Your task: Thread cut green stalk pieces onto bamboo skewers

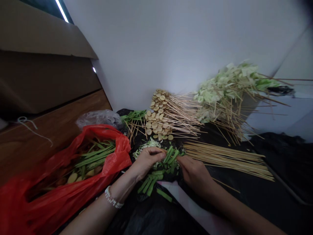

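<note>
My left hand (150,160), with a beaded bracelet on its wrist, pinches one side of a small bunch of cut green stalks (171,155). On the other side my right hand (192,168) has its fingers closed close against the same stalks; whether a stick is between them is hidden. More cut green pieces (150,184) lie just below, on black plastic. Chopped pale bits (149,145) are scattered behind my left hand. Loose wooden sticks (230,160) lie side by side to the right.
A red plastic bag (119,147) with green stalks and slices stands left. Behind lie skewered round slices (158,114), skewered greens (137,116) and, at the back right, skewered pale leaves (227,85). A wall (158,49) rises behind; cardboard (44,78) is at the left.
</note>
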A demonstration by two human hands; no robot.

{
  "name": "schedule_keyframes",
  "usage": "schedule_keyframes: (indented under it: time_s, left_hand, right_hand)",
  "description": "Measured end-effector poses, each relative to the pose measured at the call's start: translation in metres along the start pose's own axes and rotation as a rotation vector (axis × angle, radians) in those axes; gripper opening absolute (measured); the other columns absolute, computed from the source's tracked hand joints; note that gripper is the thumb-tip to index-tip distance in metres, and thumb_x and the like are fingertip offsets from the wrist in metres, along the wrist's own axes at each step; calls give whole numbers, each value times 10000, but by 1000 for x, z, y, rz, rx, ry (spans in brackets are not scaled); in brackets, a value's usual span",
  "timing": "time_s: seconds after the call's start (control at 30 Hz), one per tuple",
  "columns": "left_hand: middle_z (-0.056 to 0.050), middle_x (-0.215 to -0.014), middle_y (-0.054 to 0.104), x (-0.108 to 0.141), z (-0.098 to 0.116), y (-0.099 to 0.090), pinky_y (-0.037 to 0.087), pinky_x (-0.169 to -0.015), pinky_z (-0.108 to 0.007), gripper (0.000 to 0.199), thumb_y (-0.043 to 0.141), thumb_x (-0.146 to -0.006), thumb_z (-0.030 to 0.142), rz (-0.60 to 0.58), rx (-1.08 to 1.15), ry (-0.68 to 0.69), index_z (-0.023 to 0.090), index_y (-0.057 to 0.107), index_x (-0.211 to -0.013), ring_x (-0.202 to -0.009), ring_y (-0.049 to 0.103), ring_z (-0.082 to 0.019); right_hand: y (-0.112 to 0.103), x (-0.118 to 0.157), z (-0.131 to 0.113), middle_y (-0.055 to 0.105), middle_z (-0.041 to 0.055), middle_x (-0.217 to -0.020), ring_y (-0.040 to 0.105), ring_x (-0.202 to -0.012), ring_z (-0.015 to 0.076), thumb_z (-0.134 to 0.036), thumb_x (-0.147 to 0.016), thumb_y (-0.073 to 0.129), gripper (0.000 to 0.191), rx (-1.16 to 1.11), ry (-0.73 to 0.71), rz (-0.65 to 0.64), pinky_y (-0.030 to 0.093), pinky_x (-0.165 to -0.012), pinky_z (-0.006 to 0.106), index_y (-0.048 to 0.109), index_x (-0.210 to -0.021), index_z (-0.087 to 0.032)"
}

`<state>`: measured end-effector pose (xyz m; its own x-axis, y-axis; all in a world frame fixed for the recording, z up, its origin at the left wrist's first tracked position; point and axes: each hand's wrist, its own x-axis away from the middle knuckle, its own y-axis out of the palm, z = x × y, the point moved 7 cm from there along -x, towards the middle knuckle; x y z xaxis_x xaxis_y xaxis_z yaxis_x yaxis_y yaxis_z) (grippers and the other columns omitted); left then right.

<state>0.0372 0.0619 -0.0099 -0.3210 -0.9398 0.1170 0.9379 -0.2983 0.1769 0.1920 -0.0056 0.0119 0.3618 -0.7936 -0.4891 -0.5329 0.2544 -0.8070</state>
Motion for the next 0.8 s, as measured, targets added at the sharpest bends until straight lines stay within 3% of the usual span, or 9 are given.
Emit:
schedule_keyframes:
  time_s: [0.1,0.2,0.33,0.53,0.7,0.8]
  left_hand:
    - [-35,-699,688,-3,20,-19,402,-584,-204,301,799,-627,396,123,-4,71,144,762,-788,-595,538,-102]
    - [-35,-721,696,-5,40,-39,382,-554,-193,263,801,-629,357,241,-92,158,144,760,-778,-578,514,-98]
    - [-29,-714,698,-10,45,-46,406,-603,-208,122,777,-645,203,219,-316,255,179,763,-764,-635,551,-142]
    - [-54,-920,717,-12,30,-40,403,-856,-258,234,690,-708,108,128,-615,369,252,766,-876,-885,608,-208]
    - [-75,-993,699,-2,34,-17,391,-882,-285,211,631,-805,197,44,-706,479,259,748,-969,-939,600,-222]
    - [-84,-973,694,6,29,6,406,-849,-293,218,572,-856,234,-103,-872,572,260,736,-996,-924,595,-221]
  right_hand:
    - [-11,-1,8,680,69,-854,635,-779,168,-132,-923,378,255,4,18,97,485,-729,271,620,-990,-176]
    - [-19,-3,16,691,70,-878,645,-798,174,-161,-928,394,242,4,32,164,495,-735,281,625,-996,-182]
    - [-17,-4,20,691,63,-863,649,-786,179,-165,-928,394,240,3,54,131,495,-717,283,629,-975,-185]
    - [-12,-2,19,703,79,-933,651,-875,192,-154,-925,399,244,14,54,106,494,-800,302,631,-993,-185]
    - [-12,-2,19,701,87,-942,650,-877,194,-145,-922,402,242,9,55,95,491,-810,303,630,-998,-170]
    - [-12,-3,19,702,80,-925,651,-858,187,-145,-922,402,245,10,56,89,489,-796,292,631,-1005,-173]
